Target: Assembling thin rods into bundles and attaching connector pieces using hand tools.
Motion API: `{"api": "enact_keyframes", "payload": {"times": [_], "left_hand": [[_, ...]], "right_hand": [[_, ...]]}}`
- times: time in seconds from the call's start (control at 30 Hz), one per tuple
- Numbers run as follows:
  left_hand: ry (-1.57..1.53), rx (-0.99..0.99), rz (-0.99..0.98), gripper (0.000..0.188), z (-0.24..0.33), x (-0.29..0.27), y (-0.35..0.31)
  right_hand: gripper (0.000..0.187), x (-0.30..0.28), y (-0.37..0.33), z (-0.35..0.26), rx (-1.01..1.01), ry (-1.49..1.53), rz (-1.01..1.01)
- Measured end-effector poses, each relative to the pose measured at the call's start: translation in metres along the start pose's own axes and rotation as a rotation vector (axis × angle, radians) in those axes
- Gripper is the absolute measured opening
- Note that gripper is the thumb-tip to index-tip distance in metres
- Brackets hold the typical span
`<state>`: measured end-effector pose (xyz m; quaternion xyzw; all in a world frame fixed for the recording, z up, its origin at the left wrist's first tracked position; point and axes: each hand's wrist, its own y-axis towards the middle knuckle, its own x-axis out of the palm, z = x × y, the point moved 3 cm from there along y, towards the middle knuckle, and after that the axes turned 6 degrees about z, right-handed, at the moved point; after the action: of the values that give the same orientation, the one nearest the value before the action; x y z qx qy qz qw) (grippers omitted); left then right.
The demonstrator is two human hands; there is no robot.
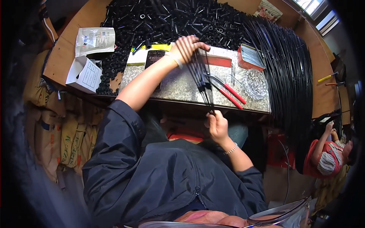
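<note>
Holding black rods [203,81] mid-frame: my left hand [186,48] pinches tops, right hand [217,126] grips bottoms; I'd keep ends even.

Workshop: bench [323,95] heaped with black parts [167,21], rods [289,72]

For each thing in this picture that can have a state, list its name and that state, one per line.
Left hand: gripping the top of the bundle of black rods
Right hand: closed on the bundle's lower end
Red-handled pliers: lying flat, unheld
Glass dish: upright
White box: flap open
</note>
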<state>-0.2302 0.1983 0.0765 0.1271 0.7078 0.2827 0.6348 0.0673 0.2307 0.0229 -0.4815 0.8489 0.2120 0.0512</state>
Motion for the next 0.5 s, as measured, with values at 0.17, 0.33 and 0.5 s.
{"api": "enact_keyframes", "payload": {"times": [0.17,0.33,0.5], "left_hand": [[0.156,0.005,-0.158,0.078,0.025,-0.034,-0.023],[-0.613,0.216,-0.234,0.063,0.099,-0.060,-0.059],[-0.719,0.116,-0.139,0.010,0.115,-0.043,-0.079]], "right_hand": [[0.012,0.029,-0.001,0.054,-0.132,-0.055,0.086],[0.009,0.029,-0.003,0.065,-0.077,-0.094,-0.056],[0.028,0.008,0.007,0.013,-0.296,-0.310,0.184]]}}
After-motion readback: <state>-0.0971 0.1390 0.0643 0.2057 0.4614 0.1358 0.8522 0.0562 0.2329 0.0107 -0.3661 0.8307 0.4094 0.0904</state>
